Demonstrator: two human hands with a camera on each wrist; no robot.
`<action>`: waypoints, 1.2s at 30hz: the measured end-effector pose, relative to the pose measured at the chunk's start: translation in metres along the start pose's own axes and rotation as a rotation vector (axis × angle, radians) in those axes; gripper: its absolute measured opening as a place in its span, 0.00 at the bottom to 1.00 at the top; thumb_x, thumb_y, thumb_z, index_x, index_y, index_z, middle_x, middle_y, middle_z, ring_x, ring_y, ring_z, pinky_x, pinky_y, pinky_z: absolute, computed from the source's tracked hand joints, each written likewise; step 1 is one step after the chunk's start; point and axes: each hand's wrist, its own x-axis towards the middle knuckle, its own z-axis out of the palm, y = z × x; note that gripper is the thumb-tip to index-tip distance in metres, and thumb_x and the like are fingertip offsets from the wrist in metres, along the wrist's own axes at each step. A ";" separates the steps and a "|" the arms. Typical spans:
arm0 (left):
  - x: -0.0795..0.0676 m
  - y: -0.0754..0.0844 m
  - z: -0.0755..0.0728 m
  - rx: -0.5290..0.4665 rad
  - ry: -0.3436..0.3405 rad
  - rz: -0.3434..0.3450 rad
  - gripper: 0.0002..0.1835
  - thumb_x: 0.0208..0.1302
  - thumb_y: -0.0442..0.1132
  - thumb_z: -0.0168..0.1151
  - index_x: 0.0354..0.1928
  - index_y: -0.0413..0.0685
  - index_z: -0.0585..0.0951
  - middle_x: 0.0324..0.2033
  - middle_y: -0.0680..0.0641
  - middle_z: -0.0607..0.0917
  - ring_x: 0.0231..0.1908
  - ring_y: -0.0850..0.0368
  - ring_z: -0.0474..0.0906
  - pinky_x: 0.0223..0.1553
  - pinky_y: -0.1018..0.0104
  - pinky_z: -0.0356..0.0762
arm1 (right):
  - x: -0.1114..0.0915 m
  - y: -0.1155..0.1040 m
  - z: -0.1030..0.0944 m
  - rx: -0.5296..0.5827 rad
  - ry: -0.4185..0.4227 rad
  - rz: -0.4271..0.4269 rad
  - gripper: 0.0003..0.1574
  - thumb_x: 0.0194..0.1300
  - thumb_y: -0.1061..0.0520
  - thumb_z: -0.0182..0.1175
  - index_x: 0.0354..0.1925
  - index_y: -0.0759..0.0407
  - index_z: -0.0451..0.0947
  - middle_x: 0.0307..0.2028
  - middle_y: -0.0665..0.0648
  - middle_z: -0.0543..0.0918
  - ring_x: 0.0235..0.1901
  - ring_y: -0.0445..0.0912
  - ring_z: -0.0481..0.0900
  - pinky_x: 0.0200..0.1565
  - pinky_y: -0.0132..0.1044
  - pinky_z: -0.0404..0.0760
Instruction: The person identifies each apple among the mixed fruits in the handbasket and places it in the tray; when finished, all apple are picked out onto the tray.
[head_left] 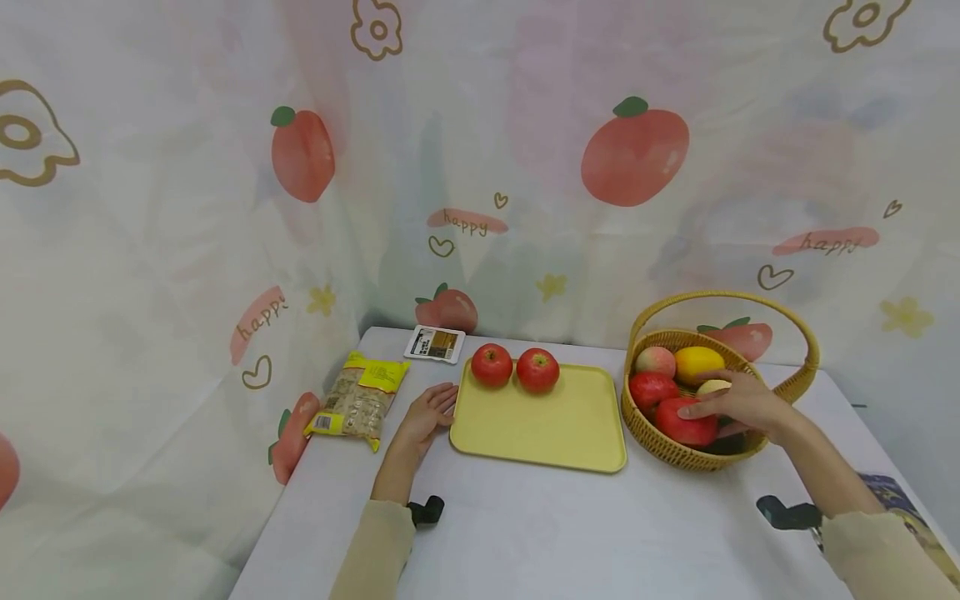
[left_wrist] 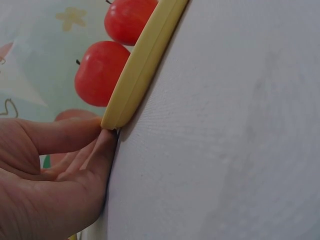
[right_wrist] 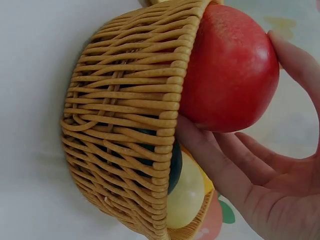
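My left hand lies at the left edge of the yellow tray. Its fingers look nearly straight, and in the left wrist view the fingertips touch the tray's rim. Two red apples sit at the back of the tray. Over the wicker basket, my right hand holds a big red fruit that looks like a pomegranate. Thumb and fingers go round opposite sides of it, right at the basket's rim.
In the basket are also a peach, a yellow fruit, another red fruit and a pale one. The basket's tall handle arches above. A yellow bag and a flat packet lie left; a printed item lies right.
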 end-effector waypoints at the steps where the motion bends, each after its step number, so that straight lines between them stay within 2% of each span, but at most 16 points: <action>1: 0.000 0.000 0.000 -0.004 0.000 0.001 0.42 0.57 0.07 0.48 0.75 0.34 0.65 0.73 0.32 0.69 0.75 0.41 0.65 0.73 0.52 0.68 | 0.000 -0.001 0.000 -0.007 0.013 -0.005 0.63 0.64 0.42 0.73 0.76 0.76 0.51 0.60 0.77 0.75 0.50 0.57 0.83 0.47 0.54 0.90; 8: -0.001 -0.001 -0.003 -0.030 -0.055 0.043 0.42 0.55 0.06 0.45 0.75 0.29 0.61 0.74 0.28 0.66 0.76 0.38 0.61 0.75 0.49 0.64 | -0.007 -0.012 -0.001 -0.042 0.108 -0.084 0.66 0.60 0.41 0.76 0.78 0.71 0.53 0.63 0.78 0.77 0.50 0.60 0.86 0.48 0.49 0.90; 12: -0.001 -0.001 -0.004 -0.031 -0.062 0.040 0.42 0.55 0.06 0.46 0.76 0.29 0.61 0.74 0.28 0.66 0.76 0.38 0.61 0.75 0.49 0.64 | -0.014 -0.019 0.001 -0.080 0.158 -0.149 0.66 0.60 0.41 0.76 0.80 0.66 0.53 0.65 0.77 0.76 0.56 0.65 0.81 0.46 0.43 0.90; 17: -0.003 0.002 -0.004 -0.024 -0.062 0.032 0.43 0.55 0.06 0.46 0.76 0.29 0.60 0.74 0.28 0.65 0.76 0.38 0.61 0.75 0.49 0.64 | -0.023 -0.027 0.005 -0.065 0.224 -0.236 0.62 0.62 0.43 0.76 0.82 0.59 0.53 0.65 0.74 0.77 0.62 0.68 0.72 0.46 0.35 0.83; 20: -0.003 0.004 -0.003 -0.025 -0.057 0.024 0.42 0.55 0.07 0.46 0.76 0.30 0.61 0.74 0.29 0.66 0.76 0.38 0.61 0.75 0.50 0.64 | -0.027 -0.033 0.007 -0.037 0.281 -0.274 0.60 0.61 0.43 0.76 0.81 0.56 0.56 0.65 0.71 0.78 0.63 0.63 0.72 0.45 0.28 0.81; 23: -0.004 0.003 -0.003 -0.030 -0.060 0.026 0.42 0.55 0.07 0.46 0.76 0.29 0.61 0.74 0.29 0.66 0.76 0.38 0.61 0.75 0.49 0.64 | -0.031 -0.039 0.009 0.007 0.331 -0.286 0.58 0.61 0.42 0.76 0.80 0.55 0.59 0.62 0.55 0.84 0.61 0.49 0.73 0.44 0.21 0.79; 27: -0.004 0.002 -0.003 -0.032 -0.058 0.025 0.42 0.56 0.07 0.46 0.76 0.29 0.61 0.74 0.29 0.66 0.76 0.38 0.62 0.75 0.49 0.64 | -0.035 -0.045 0.011 0.057 0.368 -0.295 0.56 0.60 0.43 0.76 0.79 0.47 0.62 0.59 0.39 0.84 0.57 0.33 0.70 0.44 0.18 0.78; 30: -0.003 0.001 -0.003 -0.025 -0.052 0.016 0.42 0.56 0.07 0.46 0.76 0.30 0.62 0.74 0.29 0.67 0.76 0.39 0.62 0.75 0.49 0.65 | -0.037 -0.050 0.013 0.084 0.376 -0.316 0.55 0.61 0.44 0.76 0.79 0.42 0.62 0.61 0.42 0.83 0.56 0.29 0.70 0.46 0.17 0.78; 36: -0.003 0.002 -0.002 -0.024 -0.053 0.017 0.42 0.56 0.07 0.46 0.76 0.31 0.62 0.74 0.30 0.67 0.76 0.39 0.63 0.74 0.50 0.65 | -0.040 -0.063 0.020 0.139 0.402 -0.354 0.52 0.61 0.49 0.77 0.78 0.43 0.65 0.59 0.37 0.82 0.56 0.25 0.72 0.48 0.15 0.77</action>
